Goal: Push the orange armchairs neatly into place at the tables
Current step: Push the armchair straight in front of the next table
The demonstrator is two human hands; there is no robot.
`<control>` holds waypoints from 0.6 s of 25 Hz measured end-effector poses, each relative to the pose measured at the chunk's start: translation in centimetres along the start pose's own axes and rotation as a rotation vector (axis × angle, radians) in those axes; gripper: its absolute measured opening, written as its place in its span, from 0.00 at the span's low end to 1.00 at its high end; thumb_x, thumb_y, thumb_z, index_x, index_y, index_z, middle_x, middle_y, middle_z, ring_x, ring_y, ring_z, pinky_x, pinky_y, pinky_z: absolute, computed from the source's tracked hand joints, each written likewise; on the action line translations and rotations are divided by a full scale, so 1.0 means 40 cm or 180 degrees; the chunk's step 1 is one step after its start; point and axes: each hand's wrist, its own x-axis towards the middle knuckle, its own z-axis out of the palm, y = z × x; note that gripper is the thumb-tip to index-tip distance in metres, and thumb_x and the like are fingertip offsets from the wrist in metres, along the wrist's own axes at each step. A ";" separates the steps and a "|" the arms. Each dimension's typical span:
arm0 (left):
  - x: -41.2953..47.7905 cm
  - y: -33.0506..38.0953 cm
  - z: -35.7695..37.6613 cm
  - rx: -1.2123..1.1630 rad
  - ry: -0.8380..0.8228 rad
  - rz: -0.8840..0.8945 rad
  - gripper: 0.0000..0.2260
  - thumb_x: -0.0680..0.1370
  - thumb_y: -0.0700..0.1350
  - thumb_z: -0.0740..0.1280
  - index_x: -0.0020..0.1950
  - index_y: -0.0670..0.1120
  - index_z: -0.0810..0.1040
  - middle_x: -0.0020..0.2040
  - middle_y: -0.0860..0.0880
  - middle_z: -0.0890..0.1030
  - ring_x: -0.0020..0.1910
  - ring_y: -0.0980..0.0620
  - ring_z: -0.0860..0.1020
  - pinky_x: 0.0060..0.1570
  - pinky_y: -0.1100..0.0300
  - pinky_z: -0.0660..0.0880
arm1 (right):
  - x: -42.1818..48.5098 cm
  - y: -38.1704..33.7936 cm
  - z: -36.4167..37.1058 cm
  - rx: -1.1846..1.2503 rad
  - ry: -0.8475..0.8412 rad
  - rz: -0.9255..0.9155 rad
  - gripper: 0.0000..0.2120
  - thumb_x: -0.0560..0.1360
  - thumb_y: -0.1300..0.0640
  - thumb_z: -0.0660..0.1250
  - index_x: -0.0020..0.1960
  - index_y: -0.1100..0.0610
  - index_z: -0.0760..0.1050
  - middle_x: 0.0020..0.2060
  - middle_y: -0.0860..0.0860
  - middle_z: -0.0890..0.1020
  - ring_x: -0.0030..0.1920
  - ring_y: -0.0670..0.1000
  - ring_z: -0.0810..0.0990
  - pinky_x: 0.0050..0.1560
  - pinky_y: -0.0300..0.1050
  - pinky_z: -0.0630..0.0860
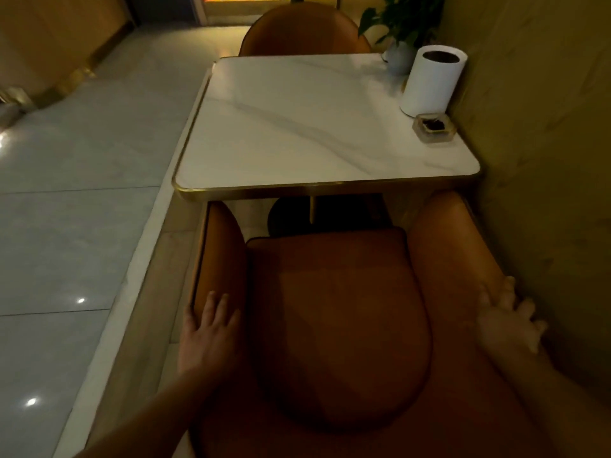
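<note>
An orange armchair [337, 319] stands right below me, facing a white marble table [297, 133] with a gold rim. The fronts of its arms reach the table's near edge. My left hand [208, 335] lies flat with straight fingers on the chair's left arm. On the right arm rests my right hand [506, 315], fingers spread over its outer side next to the wall. A second orange armchair [304, 31] sits at the table's far side, its back towards me partly hidden by the tabletop.
A white cylindrical bin [429, 81], a small ashtray [433, 127] and a potted plant [403, 28] stand at the table's right side against the wall [545, 160]. A raised platform edge [132, 276] runs along the left, with shiny tiled floor [66, 193] beyond.
</note>
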 end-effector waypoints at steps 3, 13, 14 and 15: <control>0.030 -0.009 0.048 -0.0201 0.0226 -0.0152 0.36 0.77 0.60 0.65 0.82 0.55 0.55 0.83 0.45 0.42 0.79 0.42 0.33 0.72 0.31 0.39 | 0.015 -0.011 -0.003 -0.0087 0.0239 -0.0090 0.42 0.80 0.43 0.61 0.80 0.46 0.34 0.79 0.61 0.36 0.72 0.68 0.56 0.63 0.63 0.71; 0.068 0.030 0.039 -0.0215 0.0236 -0.0158 0.38 0.76 0.56 0.68 0.82 0.56 0.52 0.80 0.46 0.35 0.78 0.41 0.30 0.72 0.31 0.42 | 0.127 0.000 -0.007 -0.0129 0.0511 -0.0389 0.43 0.81 0.46 0.61 0.80 0.46 0.31 0.79 0.60 0.35 0.68 0.64 0.61 0.61 0.58 0.71; 0.070 0.026 0.048 -0.0271 0.0245 -0.0173 0.39 0.75 0.56 0.70 0.81 0.56 0.55 0.80 0.47 0.37 0.78 0.41 0.31 0.72 0.30 0.44 | 0.128 0.000 -0.005 -0.0132 0.0506 -0.0385 0.43 0.80 0.46 0.61 0.80 0.46 0.31 0.79 0.59 0.35 0.68 0.64 0.61 0.62 0.57 0.71; 0.073 0.019 0.054 -0.0265 0.0203 -0.0166 0.39 0.73 0.56 0.72 0.81 0.56 0.57 0.81 0.47 0.39 0.78 0.41 0.30 0.71 0.30 0.45 | 0.126 0.000 -0.001 -0.0135 0.0500 -0.0372 0.44 0.80 0.46 0.61 0.80 0.46 0.30 0.79 0.59 0.35 0.68 0.64 0.61 0.62 0.57 0.71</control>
